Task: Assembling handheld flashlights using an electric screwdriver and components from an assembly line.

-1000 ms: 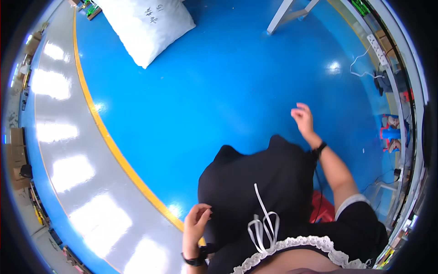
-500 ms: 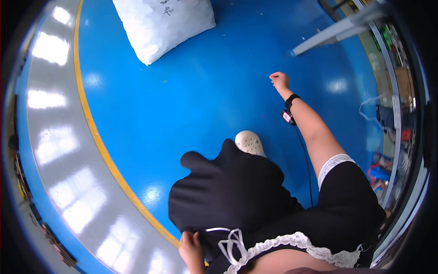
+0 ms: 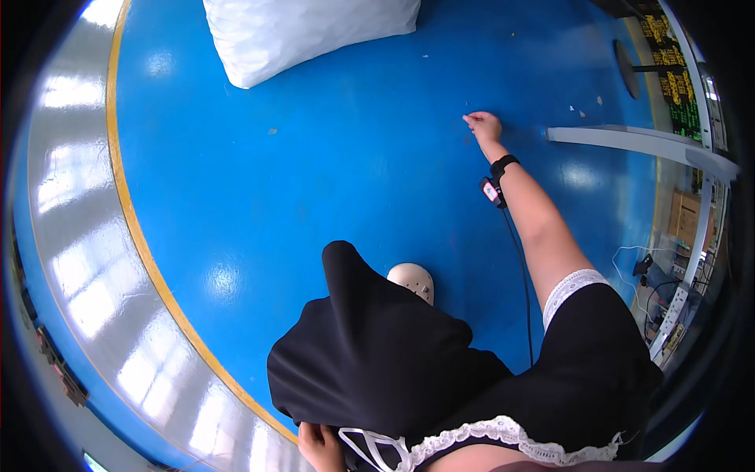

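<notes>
My right hand (image 3: pixel 484 126) hangs out ahead on the right, above the blue floor, with its fingers drawn together in a pinch. Nothing shows between them. A black strap with a small device (image 3: pixel 492 189) sits on that wrist, and a thin black cable (image 3: pixel 525 291) runs from it along the forearm. My left hand (image 3: pixel 318 448) is low at the lower edge, by the hem of my black dress (image 3: pixel 377 354) and a white cord (image 3: pixel 377 448). Its fingers are curled, and what they hold, if anything, is hidden. Ahead, a large white sack (image 3: pixel 307 35) rests on the floor.
A grey metal leg (image 3: pixel 629 140) stands at the right, near a round dark base (image 3: pixel 626 69). Beyond lie a cardboard box (image 3: pixel 690 216), cables and a white power strip (image 3: pixel 668 318). A yellow line (image 3: pixel 149 256) curves along the left. My pale clog (image 3: pixel 411 279) shows below the middle.
The sack and the grey leg have shifted in view as I moved and turned. My right hand stays out ahead, fingers still together. My left hand sits slightly lower in view.
</notes>
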`<state>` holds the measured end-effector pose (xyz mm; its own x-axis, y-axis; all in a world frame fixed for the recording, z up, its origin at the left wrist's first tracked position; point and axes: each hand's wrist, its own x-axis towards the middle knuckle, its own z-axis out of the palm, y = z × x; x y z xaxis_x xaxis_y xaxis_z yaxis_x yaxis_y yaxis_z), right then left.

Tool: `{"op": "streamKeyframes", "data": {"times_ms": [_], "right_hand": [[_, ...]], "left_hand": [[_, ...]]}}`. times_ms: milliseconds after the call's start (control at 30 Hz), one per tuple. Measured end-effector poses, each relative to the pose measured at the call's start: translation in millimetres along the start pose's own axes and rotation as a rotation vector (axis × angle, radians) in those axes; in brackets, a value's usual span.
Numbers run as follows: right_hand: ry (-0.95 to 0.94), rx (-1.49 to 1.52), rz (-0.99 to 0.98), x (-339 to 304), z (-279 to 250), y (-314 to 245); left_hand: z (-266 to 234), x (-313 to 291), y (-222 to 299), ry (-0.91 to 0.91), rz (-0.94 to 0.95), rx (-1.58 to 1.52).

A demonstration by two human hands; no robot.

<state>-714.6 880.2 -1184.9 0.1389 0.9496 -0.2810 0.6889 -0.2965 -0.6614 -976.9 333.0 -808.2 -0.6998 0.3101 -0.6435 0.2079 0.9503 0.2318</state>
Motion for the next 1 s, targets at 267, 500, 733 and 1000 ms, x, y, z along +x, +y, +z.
{"op": "streamKeyframes", "data": {"times_ms": [267, 500, 733, 1000], "right_hand": [[0.211, -0.013, -0.118, 28.8, -3.1, 3.8], [0.104, -0.109, -0.09, 38.3, 7.3, -17.2], [0.16, -0.07, -0.141, 36.5, 6.2, -10.2], [0.221, -0.229, -0.167, 20.1, 16.4, -12.9]], "left_hand": [[14.6, 7.6, -26.9, -0.007, 0.04, -0.038], [12.6, 10.8, -15.0, 0.003, -0.053, -0.094], [15.4, 13.4, -6.4, 0.012, -0.02, -0.07], [12.9, 14.5, 0.7, 0.048, 0.038, -0.01]]}}
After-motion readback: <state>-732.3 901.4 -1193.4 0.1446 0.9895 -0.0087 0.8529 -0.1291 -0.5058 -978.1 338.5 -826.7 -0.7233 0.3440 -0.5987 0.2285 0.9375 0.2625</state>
